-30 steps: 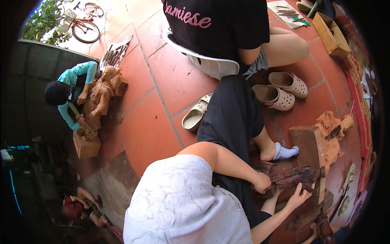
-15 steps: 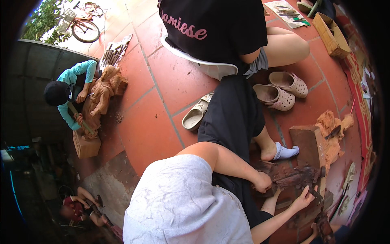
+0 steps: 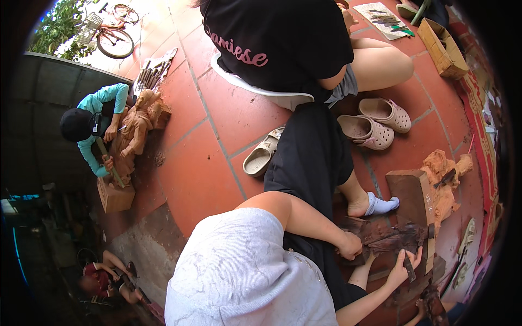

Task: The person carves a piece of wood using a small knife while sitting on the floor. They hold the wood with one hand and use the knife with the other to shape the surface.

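The left hand is clenched over the near end of a dark brown carved wooden piece that lies on the red tiled floor near its lower right corner. The right hand sits just below that carving, its fingers wrapped around a thin dark metal chisel whose tip touches the wood. The carving rests against a tall reddish-brown wooden block, and the person's foot in a white ankle sock is just beside the block's left edge. A pale orange roughly carved wooden figure stands to the right of the block, touching it.

Further up the floor a pair of beige perforated clogs lies near another person in a black printed shirt who sits on a white plastic stool. A single cream clog lies beside the dark trouser leg. At the left edge of the floor a person in a teal long-sleeved top works on a large light brown wooden statue, hands on it. A red bicycle stands at the upper left corner, and a small open wooden box sits near the upper right corner
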Motion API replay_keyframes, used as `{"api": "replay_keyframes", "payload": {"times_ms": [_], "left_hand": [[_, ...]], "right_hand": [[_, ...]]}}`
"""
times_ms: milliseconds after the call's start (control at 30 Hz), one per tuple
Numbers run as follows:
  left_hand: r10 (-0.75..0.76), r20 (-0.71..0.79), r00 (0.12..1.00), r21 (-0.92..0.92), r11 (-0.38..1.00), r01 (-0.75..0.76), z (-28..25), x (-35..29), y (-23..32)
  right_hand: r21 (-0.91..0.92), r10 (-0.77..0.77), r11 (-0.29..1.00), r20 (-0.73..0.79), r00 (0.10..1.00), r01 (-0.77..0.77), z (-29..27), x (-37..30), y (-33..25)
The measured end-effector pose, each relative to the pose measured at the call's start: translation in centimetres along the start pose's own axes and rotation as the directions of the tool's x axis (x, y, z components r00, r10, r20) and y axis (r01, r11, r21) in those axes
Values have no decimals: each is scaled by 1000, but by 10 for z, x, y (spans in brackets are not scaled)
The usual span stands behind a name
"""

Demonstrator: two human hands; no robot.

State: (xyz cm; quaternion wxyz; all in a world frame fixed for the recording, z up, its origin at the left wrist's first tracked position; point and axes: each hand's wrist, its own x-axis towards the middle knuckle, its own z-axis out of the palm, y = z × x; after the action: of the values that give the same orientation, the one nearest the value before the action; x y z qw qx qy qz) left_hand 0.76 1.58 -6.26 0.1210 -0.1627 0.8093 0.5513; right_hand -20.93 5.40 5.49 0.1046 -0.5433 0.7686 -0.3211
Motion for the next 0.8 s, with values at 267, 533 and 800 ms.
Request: {"api": "replay_keyframes", "payload": {"times_ms": [267, 533, 800], "left_hand": [[-42, 34, 999, -36, 998, 43, -16, -9, 10], [-5, -22, 1000, 40, 999, 6, -3, -4, 3], [-1, -47, 999, 75, 997, 5, -7, -8, 8]], "right_hand": [[171, 210, 957, 140, 968, -233, -4, 8, 10], [71, 173, 983, -15, 985, -171, 17, 1, 10], [-42, 62, 997, 14, 998, -61, 19, -2, -8]]}}
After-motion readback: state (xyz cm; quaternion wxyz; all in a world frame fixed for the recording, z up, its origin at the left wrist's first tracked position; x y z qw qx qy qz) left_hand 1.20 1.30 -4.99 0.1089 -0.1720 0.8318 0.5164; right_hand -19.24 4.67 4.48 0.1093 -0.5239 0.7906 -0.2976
